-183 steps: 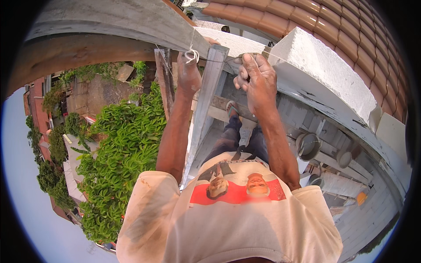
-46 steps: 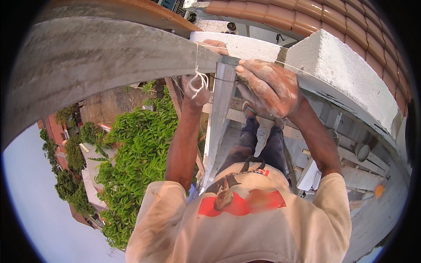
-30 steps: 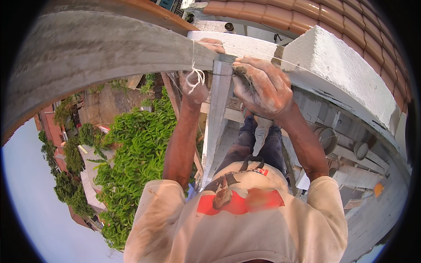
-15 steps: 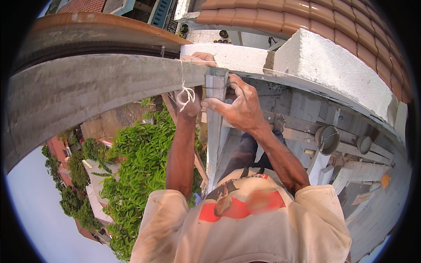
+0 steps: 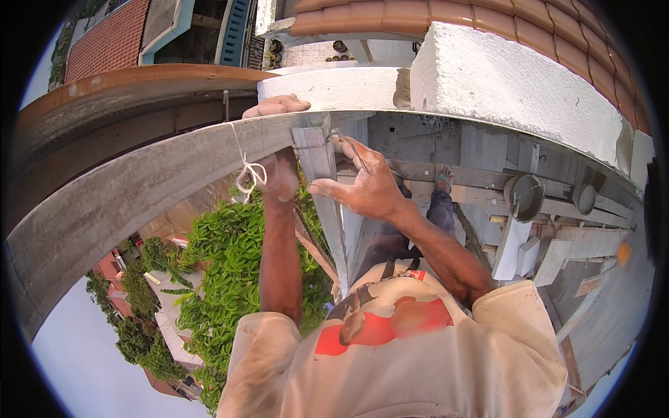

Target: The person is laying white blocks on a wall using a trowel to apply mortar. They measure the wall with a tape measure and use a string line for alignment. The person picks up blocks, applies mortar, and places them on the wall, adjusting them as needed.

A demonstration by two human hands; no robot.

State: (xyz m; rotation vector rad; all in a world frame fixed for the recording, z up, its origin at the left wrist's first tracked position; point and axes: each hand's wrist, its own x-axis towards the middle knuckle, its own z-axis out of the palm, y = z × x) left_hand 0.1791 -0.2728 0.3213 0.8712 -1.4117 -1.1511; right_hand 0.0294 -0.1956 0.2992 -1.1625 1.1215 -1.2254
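My left hand (image 5: 281,180) comes up from below and grips a long grey board (image 5: 160,160), its fingers showing over the top edge. A white string (image 5: 247,171) is tied around the board beside that hand, its loose loop hanging down. At the board's right end an upright grey wooden post (image 5: 317,161) meets it, bound with thin dark wire (image 5: 359,152). My right hand (image 5: 376,184) is at the post's right side, fingers curled about the wire, thumb stretched to the post. The wire's end crosses over the fingers; the fingertips are partly hidden.
A white rough-plastered block wall (image 5: 516,90) runs beyond the board, with brown roof tiles (image 5: 390,17) behind. Down right are two buckets (image 5: 524,198) and several planks (image 5: 592,242). My foot (image 5: 444,177) stands on a plank. Green foliage (image 5: 223,258) lies far below left.
The view has shifted, so the board and post now sit further left and tilted. Both hands keep their places, the left on the board, the right at the wire by the post.
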